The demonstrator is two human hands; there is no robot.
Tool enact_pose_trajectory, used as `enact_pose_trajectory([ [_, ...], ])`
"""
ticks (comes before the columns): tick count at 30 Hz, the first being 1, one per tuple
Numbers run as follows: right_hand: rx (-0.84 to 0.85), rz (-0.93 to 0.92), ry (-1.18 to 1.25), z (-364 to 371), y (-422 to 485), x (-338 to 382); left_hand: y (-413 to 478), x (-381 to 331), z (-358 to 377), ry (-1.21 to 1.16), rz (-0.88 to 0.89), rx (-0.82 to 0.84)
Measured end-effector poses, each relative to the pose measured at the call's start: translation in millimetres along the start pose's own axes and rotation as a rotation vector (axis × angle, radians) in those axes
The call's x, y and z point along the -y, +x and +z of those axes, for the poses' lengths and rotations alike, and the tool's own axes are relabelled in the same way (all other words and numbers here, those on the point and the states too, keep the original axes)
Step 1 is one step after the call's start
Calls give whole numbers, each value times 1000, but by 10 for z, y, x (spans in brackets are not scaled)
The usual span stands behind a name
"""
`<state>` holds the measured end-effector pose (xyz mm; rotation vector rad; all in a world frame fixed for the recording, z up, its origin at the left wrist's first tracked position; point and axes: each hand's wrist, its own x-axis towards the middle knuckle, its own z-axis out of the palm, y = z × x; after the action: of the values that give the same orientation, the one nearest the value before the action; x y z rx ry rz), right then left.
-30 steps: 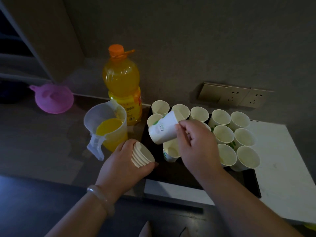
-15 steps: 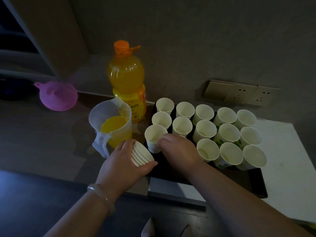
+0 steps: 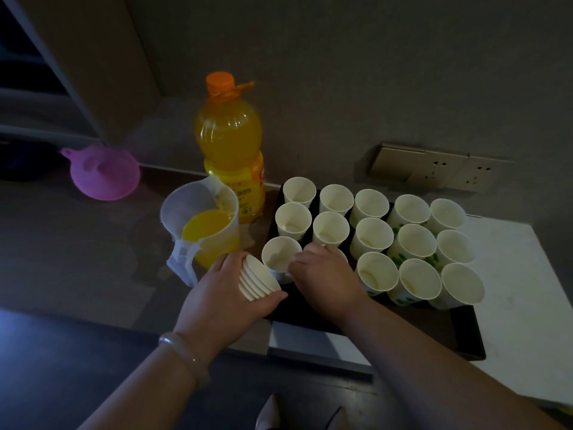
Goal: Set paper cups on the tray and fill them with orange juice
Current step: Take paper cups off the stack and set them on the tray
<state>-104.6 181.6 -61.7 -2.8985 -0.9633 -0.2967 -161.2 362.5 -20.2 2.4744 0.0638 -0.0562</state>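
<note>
A black tray [image 3: 465, 332] holds several upright white paper cups [image 3: 373, 235] in three rows. My left hand [image 3: 221, 294] grips a nested stack of paper cups [image 3: 259, 280] just left of the tray. My right hand [image 3: 324, 277] is low over the tray's front row. Its thumb and fingers are curled on the side of the front-left cup [image 3: 279, 252], which stands on the tray, and it hides the cup behind it. A clear jug [image 3: 204, 225] with orange juice and a large juice bottle [image 3: 229, 141] stand left of the tray.
A pink funnel [image 3: 104, 173] lies on the dark counter at far left. Wall sockets [image 3: 449, 170] sit behind the tray. The tray rests partly on a white board [image 3: 514, 290] at right. A cabinet edge rises at upper left.
My right hand brought a single cup down from above the tray and set it upright at the front-left corner. The left hand kept hold of the stack and barely moved.
</note>
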Motion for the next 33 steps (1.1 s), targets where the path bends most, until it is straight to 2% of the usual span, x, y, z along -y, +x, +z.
enact_pose_trajectory([
  [25, -22, 101, 34, -4, -67, 22, -65, 2, -30, 5, -34, 19],
  [27, -96, 185, 155, -118, -94, 59, -54, 16, -31, -1, -38, 29],
  [29, -164, 277, 414, -316, -124, 183, -34, 31, -27, -18, -33, 54],
  [31, -106, 350, 743, -498, -144, 344, -4, 35, -9, -30, -16, 87],
  [33, -49, 367, 889, -557, -159, 477, 12, 16, 10, -23, 6, 111],
])
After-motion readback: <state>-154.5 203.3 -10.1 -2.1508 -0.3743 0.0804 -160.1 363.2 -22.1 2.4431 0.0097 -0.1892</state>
